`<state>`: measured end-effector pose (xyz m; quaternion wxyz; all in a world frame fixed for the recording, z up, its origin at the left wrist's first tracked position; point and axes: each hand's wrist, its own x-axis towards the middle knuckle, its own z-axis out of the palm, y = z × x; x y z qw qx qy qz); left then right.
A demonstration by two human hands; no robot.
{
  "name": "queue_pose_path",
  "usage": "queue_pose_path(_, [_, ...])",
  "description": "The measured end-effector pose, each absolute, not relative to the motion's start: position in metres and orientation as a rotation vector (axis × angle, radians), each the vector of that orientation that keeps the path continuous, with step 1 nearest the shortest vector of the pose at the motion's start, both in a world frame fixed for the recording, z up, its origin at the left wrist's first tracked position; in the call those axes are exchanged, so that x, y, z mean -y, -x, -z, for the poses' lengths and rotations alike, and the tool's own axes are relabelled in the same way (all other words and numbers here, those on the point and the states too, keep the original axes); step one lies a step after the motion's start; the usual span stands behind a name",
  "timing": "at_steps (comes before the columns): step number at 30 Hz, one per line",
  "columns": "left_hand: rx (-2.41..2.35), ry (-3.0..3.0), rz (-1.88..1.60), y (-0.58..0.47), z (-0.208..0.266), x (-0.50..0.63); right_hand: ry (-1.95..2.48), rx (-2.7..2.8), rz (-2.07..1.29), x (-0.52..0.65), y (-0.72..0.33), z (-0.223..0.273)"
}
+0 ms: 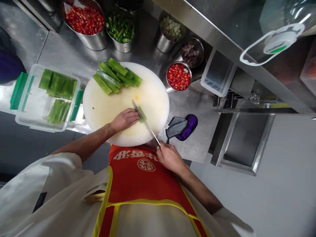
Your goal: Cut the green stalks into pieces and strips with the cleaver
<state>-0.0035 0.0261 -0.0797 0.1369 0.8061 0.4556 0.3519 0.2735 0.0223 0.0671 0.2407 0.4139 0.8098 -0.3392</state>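
Observation:
On the round white cutting board [153, 89], my left hand [125, 119] presses its bent, closed fingers on a small green vegetable piece [142, 112], partly hidden by the fingers and blade. My right hand [170, 156] is wrapped round the handle of a kitchen knife [149, 127]. The blade slants across the board, right beside my left fingertips, over the green piece. Thick green vegetable sticks [117, 75], which look like celtuce, lie in a pile at the board's far left.
To the left stands a clear plastic box [32, 113] holding green slabs and thin slices. Behind the board are metal tubs of red chili rings [85, 19], green chili [120, 28], pale cubes [170, 29] and chopped red chili [179, 77]. A purple-grey cloth item [184, 127] lies right.

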Motion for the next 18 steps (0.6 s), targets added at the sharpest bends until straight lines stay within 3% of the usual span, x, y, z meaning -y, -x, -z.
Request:
queue_pose_path(8, [-1.321, -2.290, -1.015, 0.006, 0.082, -0.024, -1.142, -2.238, 0.907, -0.031, -0.258, -0.043])
queue_pose_path(18, [-1.316, -2.312, -1.023, 0.007, 0.089, -0.023, -1.125, -2.265, 0.908, -0.028, -0.270, -0.062])
